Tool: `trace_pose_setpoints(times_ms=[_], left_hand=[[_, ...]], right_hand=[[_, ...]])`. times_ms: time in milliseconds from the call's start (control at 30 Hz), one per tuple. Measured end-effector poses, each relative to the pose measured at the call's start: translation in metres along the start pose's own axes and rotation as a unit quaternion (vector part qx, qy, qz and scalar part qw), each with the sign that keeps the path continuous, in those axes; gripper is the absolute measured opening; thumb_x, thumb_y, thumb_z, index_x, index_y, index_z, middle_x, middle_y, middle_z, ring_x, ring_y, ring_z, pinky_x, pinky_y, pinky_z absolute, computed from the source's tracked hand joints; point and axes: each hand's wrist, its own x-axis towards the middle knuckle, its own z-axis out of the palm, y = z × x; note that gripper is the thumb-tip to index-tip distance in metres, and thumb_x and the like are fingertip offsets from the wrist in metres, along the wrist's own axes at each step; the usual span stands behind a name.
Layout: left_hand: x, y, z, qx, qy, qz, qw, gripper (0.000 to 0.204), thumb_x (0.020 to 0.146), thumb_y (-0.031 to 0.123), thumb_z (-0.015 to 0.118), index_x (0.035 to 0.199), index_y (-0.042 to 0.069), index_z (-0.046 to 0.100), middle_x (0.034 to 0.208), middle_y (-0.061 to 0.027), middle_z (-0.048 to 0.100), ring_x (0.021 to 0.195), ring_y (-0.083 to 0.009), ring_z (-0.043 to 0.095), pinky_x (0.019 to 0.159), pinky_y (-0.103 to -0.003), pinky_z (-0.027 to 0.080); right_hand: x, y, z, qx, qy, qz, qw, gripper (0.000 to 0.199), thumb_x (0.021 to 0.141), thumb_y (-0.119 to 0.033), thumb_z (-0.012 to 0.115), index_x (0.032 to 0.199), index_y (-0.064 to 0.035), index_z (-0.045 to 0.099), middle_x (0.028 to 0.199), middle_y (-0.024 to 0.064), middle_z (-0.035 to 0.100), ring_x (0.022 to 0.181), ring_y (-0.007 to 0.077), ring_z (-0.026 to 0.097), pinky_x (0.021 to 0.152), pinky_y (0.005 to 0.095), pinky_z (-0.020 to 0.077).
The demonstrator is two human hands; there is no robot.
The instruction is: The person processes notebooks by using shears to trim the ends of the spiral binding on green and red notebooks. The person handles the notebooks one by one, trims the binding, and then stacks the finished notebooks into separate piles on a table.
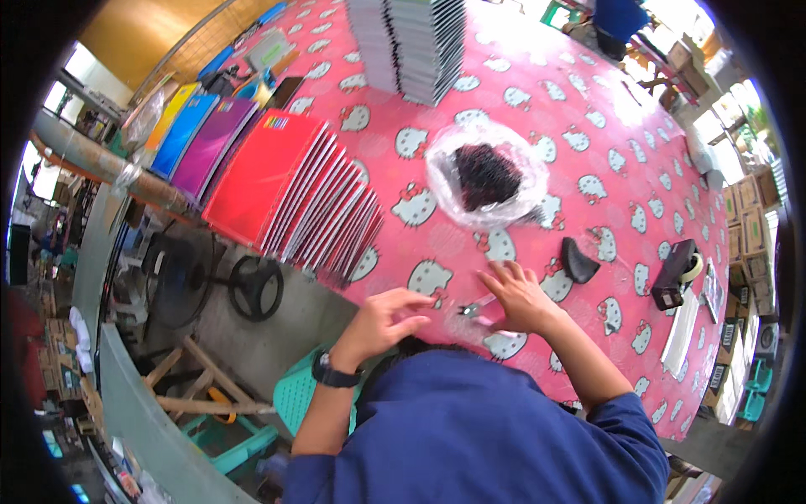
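Observation:
My left hand (390, 322), with a dark watch on its wrist, hovers at the near table edge, thumb and fingers apart and nothing between them. To its right, my right hand (522, 298) lies over the tabletop with fingers spread. Beside its thumb side is a small pair of cutters (468, 311) with a metal head and pinkish handles, partly hidden by the hand. Farther back stands a clear plastic bag (439, 172), its mouth wide, holding a mass of black wiry pieces (487, 176). A fanned row of red notebooks (269, 176) leans left of my hands.
Purple (214, 139), blue (185, 130) and yellow notebooks (172, 109) line the left edge. A tall notebook stack (411, 50) stands at the back. Right of my hands are a black curved piece (578, 260) and a tape dispenser (676, 275). A teal stool (300, 393) is below left.

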Motion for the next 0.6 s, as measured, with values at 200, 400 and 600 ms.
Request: trace_pose_setpoints(times_ms=[200, 400, 600], left_hand=[[-0.106, -0.064, -0.019, -0.063, 0.358, -0.14, 0.921, 0.021, 0.085, 0.013, 0.067, 0.104, 0.005, 0.065, 0.093, -0.0034, 0.066, 0.082, -0.008, 0.059, 0.069, -0.023, 0.048], [-0.074, -0.034, -0.034, 0.153, 0.462, -0.051, 0.872, 0.031, 0.08, 0.016, 0.071, 0.107, 0.003, 0.063, 0.095, -0.0083, 0.066, 0.078, -0.0138, 0.06, 0.063, -0.025, 0.048], [-0.036, -0.022, -0.049, 0.198, 0.465, -0.03, 0.862, 0.038, 0.079, 0.016, 0.074, 0.109, -0.002, 0.059, 0.101, -0.0083, 0.063, 0.086, -0.0116, 0.058, 0.068, -0.024, 0.049]], right_hand=[[-0.022, 0.002, 0.03, 0.073, -0.049, 0.07, 0.994, 0.079, 0.057, -0.028, 0.081, 0.125, -0.0068, 0.047, 0.116, 0.0156, 0.049, 0.109, 0.0355, 0.045, 0.091, 0.0434, 0.0418], [0.024, -0.029, 0.017, 0.366, -0.034, 0.128, 0.921, 0.033, 0.08, -0.022, 0.05, 0.104, 0.001, 0.048, 0.088, 0.0259, 0.058, 0.087, 0.0408, 0.057, 0.077, 0.0449, 0.0439], [0.086, -0.097, 0.0, 0.383, -0.002, 0.047, 0.923, 0.032, 0.074, -0.018, 0.061, 0.102, -0.0037, 0.055, 0.088, 0.0197, 0.059, 0.087, 0.0358, 0.058, 0.076, 0.0445, 0.0439]])
